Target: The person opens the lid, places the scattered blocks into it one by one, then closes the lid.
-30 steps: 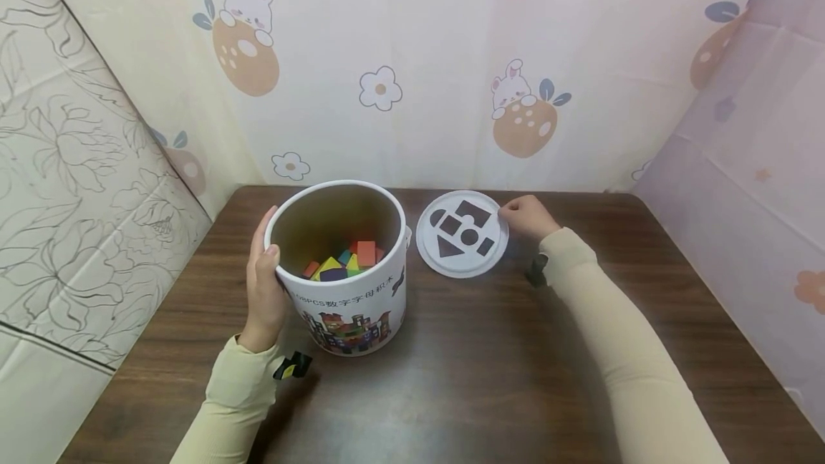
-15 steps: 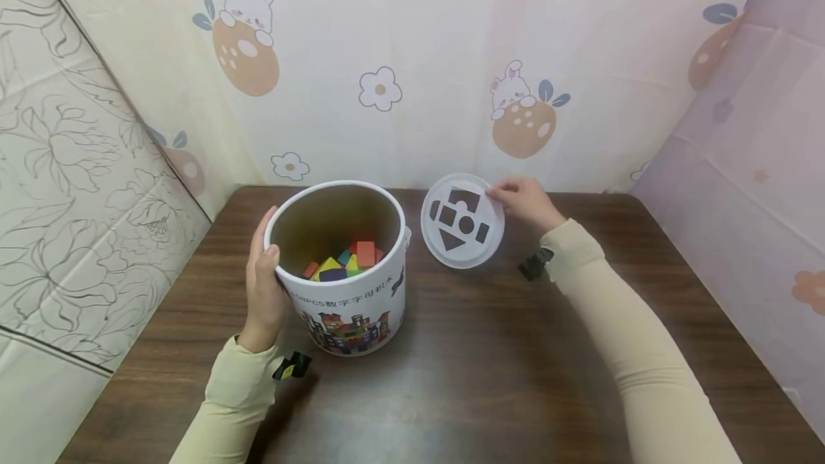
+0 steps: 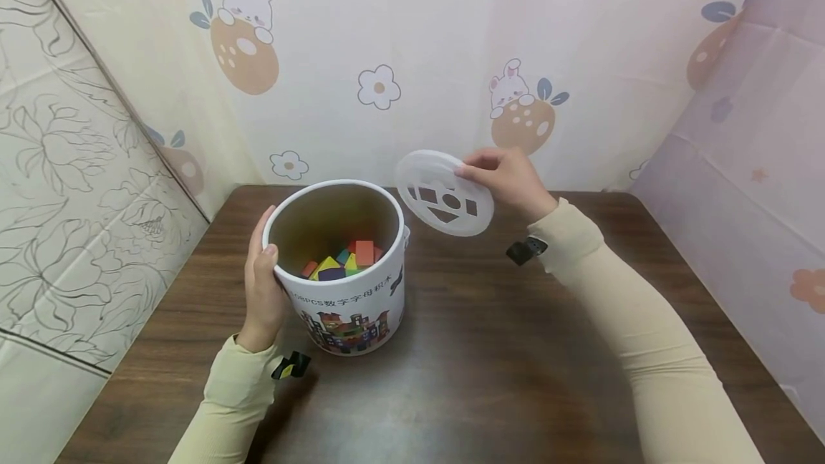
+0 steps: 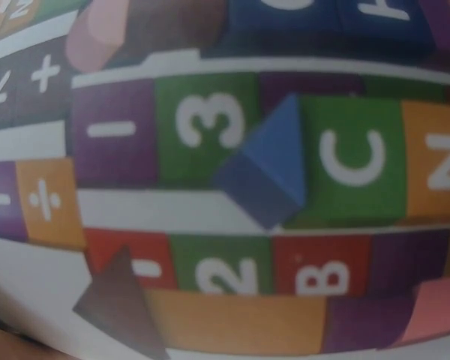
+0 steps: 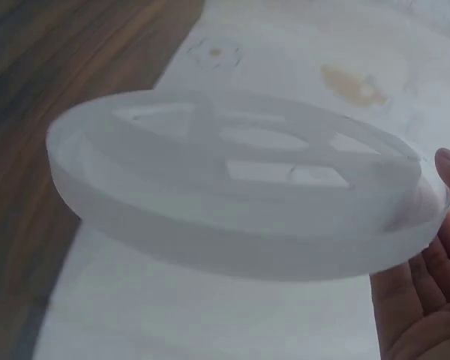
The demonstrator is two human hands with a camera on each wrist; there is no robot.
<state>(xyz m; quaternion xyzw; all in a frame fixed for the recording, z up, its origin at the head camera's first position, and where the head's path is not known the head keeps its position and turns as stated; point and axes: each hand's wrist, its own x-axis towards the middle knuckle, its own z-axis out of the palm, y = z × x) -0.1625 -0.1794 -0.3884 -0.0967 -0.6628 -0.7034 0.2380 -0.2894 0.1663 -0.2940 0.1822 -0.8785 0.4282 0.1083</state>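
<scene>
A white printed bucket (image 3: 351,317) stands on the table, with several coloured wooden blocks (image 3: 364,253) inside. My left hand (image 3: 263,292) grips its left side, thumb over the rim and fingers along the outer wall. The left wrist view is filled by the bucket's printed side (image 4: 210,217), showing letters and numbers. To the right, my right hand (image 3: 509,176) pinches a round white lid (image 3: 480,215) by its upper right edge, tilted and raised above the table. Shape cut-outs run through the lid. In the right wrist view the lid (image 5: 232,225) shows its deep rim, fingers (image 5: 439,262) behind it.
The dark wooden table (image 3: 503,371) ends at the back against a curtain (image 3: 438,34) printed with rabbits and flowers. A patterned white panel (image 3: 77,163) borders the left side. Small black wrist devices (image 3: 291,365) sit on both sleeves.
The right hand has raised the lid off the table, moving it up and left toward the bucket while tilting it. The left hand and bucket have stayed in place.
</scene>
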